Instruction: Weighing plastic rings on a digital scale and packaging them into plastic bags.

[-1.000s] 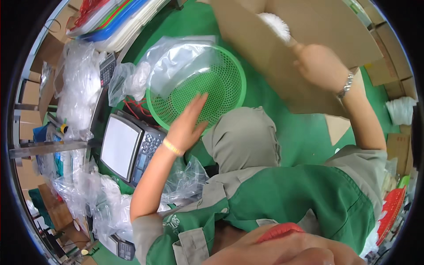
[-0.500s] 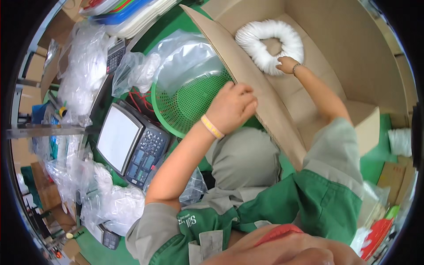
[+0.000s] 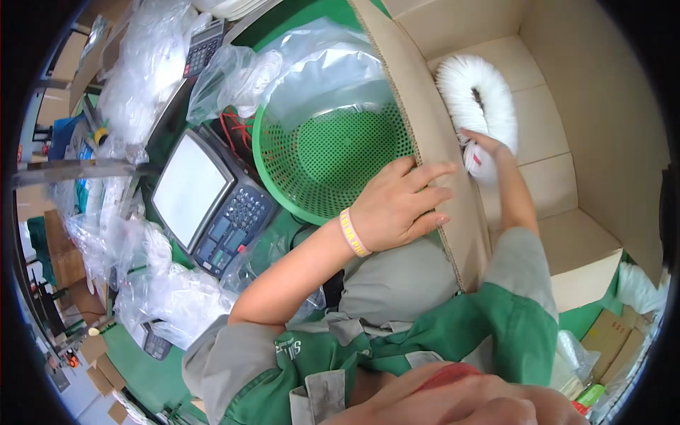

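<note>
- Head view: large brown cardboard box (image 3: 602, 127) stands open, taken as the landmark.
- White ring-shaped coil of fine ribbed tubing (image 3: 476, 99) lies inside the box on its floor, near the left wall; its long axis runs away from the person.
- Right hand (image 3: 482, 152) is inside the box, closed on the coil's near end.
- Left hand (image 3: 397, 205) is outside the box, fingers spread flat on the left wall, holding nothing.
- Round green perforated plastic basket (image 3: 333, 152) sits just left of the box, touching that wall.
- Right hand is the nearer one to the coil.
</note>
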Available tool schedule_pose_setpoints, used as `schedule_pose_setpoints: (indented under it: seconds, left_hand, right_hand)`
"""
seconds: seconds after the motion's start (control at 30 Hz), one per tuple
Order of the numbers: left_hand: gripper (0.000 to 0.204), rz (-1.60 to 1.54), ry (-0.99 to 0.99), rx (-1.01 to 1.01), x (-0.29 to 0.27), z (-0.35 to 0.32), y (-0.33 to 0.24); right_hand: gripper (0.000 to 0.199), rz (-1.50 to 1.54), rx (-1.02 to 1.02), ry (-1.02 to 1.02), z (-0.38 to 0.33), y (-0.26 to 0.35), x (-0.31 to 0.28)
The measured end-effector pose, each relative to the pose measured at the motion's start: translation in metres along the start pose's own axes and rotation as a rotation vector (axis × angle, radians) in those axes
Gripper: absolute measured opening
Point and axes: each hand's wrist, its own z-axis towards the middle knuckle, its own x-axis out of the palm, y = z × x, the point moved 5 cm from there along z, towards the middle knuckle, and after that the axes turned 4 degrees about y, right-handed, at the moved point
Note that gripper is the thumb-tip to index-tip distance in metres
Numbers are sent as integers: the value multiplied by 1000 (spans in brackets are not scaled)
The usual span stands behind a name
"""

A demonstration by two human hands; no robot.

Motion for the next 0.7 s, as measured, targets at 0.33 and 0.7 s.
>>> schedule_pose_setpoints:
  seconds: [0.33, 0.7]
  left_hand:
    - [61, -202, 72, -34, 33, 23, -21]
    - [33, -502, -215, -635, -8, -129, 44]
  right_hand:
    - [53, 1066, -798, 35, -236, 109, -157]
    - [44, 590, -1173, -532, -409, 230, -169]
